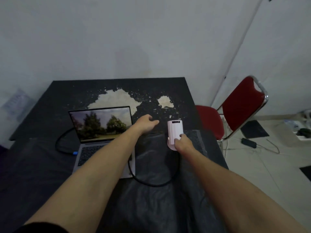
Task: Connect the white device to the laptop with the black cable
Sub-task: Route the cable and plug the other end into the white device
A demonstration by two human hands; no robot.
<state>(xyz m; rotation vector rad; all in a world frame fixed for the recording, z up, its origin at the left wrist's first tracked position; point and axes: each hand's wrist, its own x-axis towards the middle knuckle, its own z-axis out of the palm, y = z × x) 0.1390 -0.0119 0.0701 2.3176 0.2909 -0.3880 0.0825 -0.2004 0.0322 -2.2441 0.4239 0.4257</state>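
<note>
Right hand grips near end of oblong white plastic device, long axis running away from person, dark window at far end. Left hand hovers empty, fingers loosely spread, between open grey laptop and device. Black cable loops on dark surface.

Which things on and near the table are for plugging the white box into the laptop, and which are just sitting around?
For the job:
white device, held by the right hand
laptop
black cable
left hand, reaching past the laptop screen

Just lying about:
red chair
pale worn patches on the table
dark adapter on the floor
</note>
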